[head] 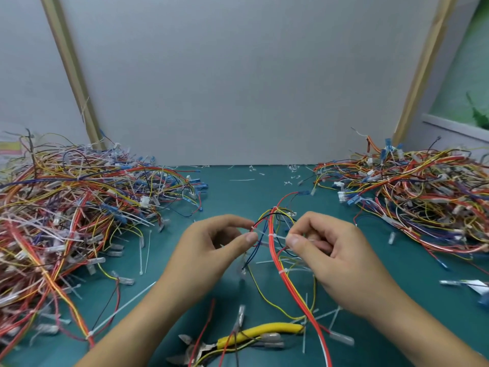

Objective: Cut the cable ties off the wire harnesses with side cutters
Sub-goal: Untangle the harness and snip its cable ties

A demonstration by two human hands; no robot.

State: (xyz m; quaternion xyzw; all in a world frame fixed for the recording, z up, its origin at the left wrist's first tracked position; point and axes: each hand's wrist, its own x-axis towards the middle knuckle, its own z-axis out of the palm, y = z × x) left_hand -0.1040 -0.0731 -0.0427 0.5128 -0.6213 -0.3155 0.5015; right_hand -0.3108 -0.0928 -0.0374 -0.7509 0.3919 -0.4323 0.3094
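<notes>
A wire harness (275,250) of red, yellow, blue and black wires is lifted above the green mat between my hands. My left hand (211,247) pinches its thin wires near a white cable tie (253,229) with thumb and forefinger. My right hand (325,250) pinches the harness beside another white cable tie (272,235) on the red bundle. A third tie (282,272) sits lower on the red wires. The side cutters (238,340), with yellow handles, lie on the mat near the front edge, under loose wires, untouched by either hand.
A big heap of harnesses (66,221) fills the left side and another heap (418,200) the right. Cut tie scraps (291,178) and loose ties (145,250) litter the green mat (232,192). A grey wall panel (238,88) closes the back.
</notes>
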